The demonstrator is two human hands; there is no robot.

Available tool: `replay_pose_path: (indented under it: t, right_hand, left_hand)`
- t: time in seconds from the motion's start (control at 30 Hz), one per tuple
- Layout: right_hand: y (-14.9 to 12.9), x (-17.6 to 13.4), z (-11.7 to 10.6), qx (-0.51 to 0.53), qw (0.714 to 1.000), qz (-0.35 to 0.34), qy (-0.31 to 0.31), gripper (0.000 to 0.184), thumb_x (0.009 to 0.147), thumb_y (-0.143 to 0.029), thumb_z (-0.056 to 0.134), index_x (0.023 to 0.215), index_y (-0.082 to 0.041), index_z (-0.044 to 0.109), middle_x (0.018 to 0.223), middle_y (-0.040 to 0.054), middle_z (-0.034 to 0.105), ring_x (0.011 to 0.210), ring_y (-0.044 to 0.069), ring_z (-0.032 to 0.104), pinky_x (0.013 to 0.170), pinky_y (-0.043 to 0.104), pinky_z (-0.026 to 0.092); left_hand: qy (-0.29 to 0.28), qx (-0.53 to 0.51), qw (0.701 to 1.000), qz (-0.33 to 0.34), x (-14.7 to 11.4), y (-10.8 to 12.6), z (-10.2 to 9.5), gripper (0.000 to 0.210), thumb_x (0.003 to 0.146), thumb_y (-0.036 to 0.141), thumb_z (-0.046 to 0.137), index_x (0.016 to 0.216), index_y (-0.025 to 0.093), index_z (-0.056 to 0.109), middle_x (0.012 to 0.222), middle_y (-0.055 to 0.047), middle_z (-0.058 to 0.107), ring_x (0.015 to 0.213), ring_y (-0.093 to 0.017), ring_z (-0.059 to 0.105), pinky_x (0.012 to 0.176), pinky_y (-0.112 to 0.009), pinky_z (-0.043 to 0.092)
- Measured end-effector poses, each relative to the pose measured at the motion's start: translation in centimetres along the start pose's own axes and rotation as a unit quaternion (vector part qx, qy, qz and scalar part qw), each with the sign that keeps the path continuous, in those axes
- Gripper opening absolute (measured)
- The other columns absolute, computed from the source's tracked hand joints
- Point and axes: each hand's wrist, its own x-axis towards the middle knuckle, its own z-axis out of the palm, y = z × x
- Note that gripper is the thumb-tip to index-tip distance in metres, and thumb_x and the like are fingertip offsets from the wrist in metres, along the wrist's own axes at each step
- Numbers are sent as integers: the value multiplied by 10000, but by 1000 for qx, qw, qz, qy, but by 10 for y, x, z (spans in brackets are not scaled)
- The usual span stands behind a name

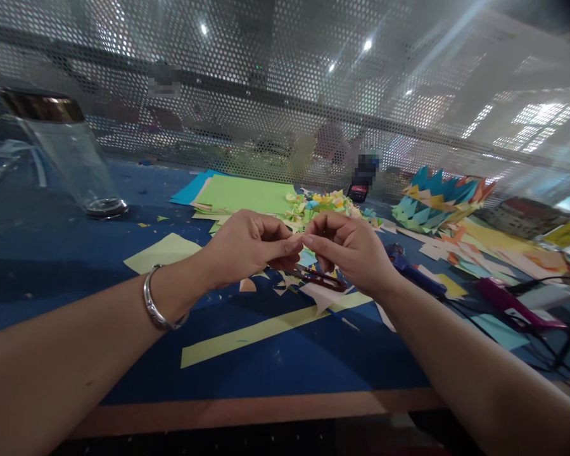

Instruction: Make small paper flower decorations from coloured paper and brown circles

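Note:
My left hand and my right hand meet fingertip to fingertip above the middle of the table. Both are closed in a pinch, thumb against fingers; whatever lies between the fingertips is too small or hidden to name. Just beneath them lie dark red-handled thread snips among small paper scraps. A pale pink paper piece rests below the right hand. Nearer to me, a long yellow-green paper strip stretches slantwise over the blue tabletop. Behind the hands is a heap of small folded paper pieces.
Green and blue paper sheets are stacked at the back. A glass bottle stands on the left. To the right are a folded-paper crown shape, a blue glue gun, a magenta device and black cables. A perforated metal screen borders the far side.

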Motion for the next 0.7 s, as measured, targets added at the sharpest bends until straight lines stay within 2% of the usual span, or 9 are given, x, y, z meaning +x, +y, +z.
replay_pose_path:
  t: [0.27, 0.37, 0.43, 0.5, 0.57, 0.7]
  right_hand:
    - [3, 0, 0, -20, 1000, 4, -6, 196, 848, -330, 709, 848, -160, 612, 623, -50, 533, 421, 64, 491, 391, 212, 384]
    - [2, -1, 1, -21, 1000, 12, -10, 234, 839, -362, 723, 831, -165, 598, 599, -55, 518, 413, 69, 490, 387, 215, 375]
    - [2, -1, 1, -17, 1000, 9, -5, 254, 843, -386, 719, 824, -169, 589, 607, -55, 513, 419, 65, 488, 404, 219, 387]
    - [3, -1, 0, -14, 1000, -1, 1, 261, 857, -400, 702, 817, -171, 583, 638, -47, 523, 439, 62, 492, 432, 225, 409]
    - [4, -1, 0, -19, 1000, -11, 4, 263, 866, -404, 692, 805, -173, 581, 653, -40, 527, 458, 63, 490, 452, 234, 416]
    - [7, -1, -1, -50, 999, -22, 5, 249, 867, -398, 695, 808, -182, 584, 593, -54, 487, 455, 67, 443, 461, 249, 379]
  left_hand:
    - [5, 27, 1000, -11, 1, -1, 2, 291, 807, 449, 691, 724, 171, 707, 714, -81, 722, 648, -184, 681, 611, -280, 538]
    - [-33, 132, 991, -6, 2, 9, -9, 240, 812, 410, 671, 766, 176, 701, 669, -39, 686, 611, -159, 643, 569, -249, 476]
    - [-83, 268, 960, -7, 1, 20, -22, 223, 772, 403, 694, 830, 190, 725, 650, -11, 663, 590, -147, 595, 537, -240, 403]
    - [-164, 378, 910, -36, 0, 29, -35, 277, 748, 440, 704, 888, 204, 738, 701, -10, 687, 619, -156, 592, 539, -245, 365]
    - [-219, 441, 868, -59, -3, 34, -43, 271, 709, 425, 734, 875, 211, 736, 792, -19, 717, 692, -176, 618, 569, -248, 370]
    - [-250, 488, 833, -66, -9, 32, -42, 109, 768, 280, 648, 819, 210, 714, 782, -13, 721, 652, -164, 599, 565, -260, 336]
